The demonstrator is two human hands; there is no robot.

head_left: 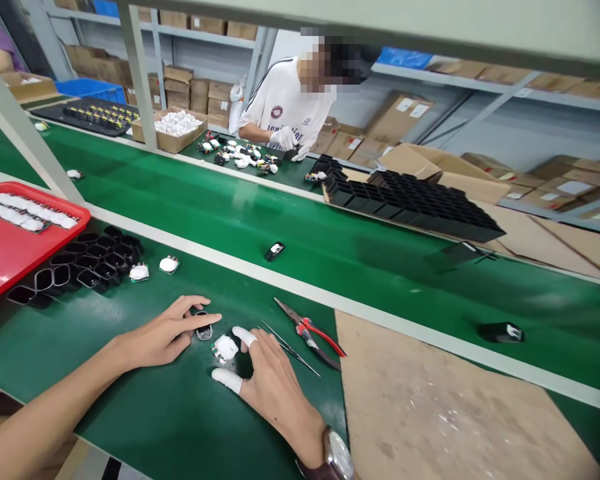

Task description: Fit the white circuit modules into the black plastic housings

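My left hand [173, 330] rests on the green bench with its fingers around a small black plastic case [205, 331], the index finger stretched across its top. Just to the right lies a small circuit board with a white covering [226, 348]. My right hand [273, 370], with white finger cots on thumb and index finger, is spread open around that board; the fingertips look apart from it. Beyond my right hand lie metal tweezers [293, 350] and red-handled pliers [310, 331]. Two more white-topped boards [169, 265] sit farther back.
Black cases [87, 257] stand grouped at left beside a red tray [10, 267] of white-topped boards. A green conveyor belt [220, 213] carries several pieces. Cardboard [430, 400] covers the right bench. Across the belt, a gloved co-worker [290, 100] handles a dark piece near a black case array [405, 200].
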